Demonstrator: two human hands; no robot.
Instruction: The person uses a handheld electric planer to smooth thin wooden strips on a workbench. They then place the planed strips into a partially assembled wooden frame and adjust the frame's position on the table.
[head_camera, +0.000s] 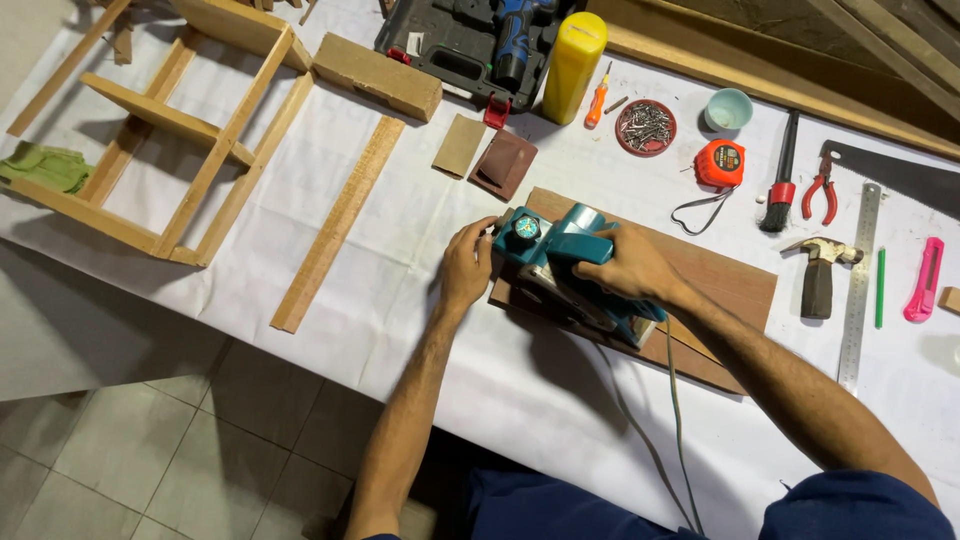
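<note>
My right hand has a full grip round the rear handle of the teal electric planer; my left hand is at the front end, fingers curled beside the round depth knob, touching the nose. The planer sits on the brown board, which lies flat on the white-covered worktop, right under both grips. The tool is at the board's left end w/ most of the board stretching past my right wrist. Can't tell how much has been planed; no shavings show, so I'd judge the pass is barely begun, most of the surface left.

Pose: both forearms reach fwd from my body, left one nearly straight up the frame, right one angled in from the lower right, wrist bent over the handle. Cord trails back toward me.

Beyond my left grip: a long wood strip, sandpaper pieces, a wooden frame. Beyond the right: tape measure, hammer, steel ruler, yellow bottle.
</note>
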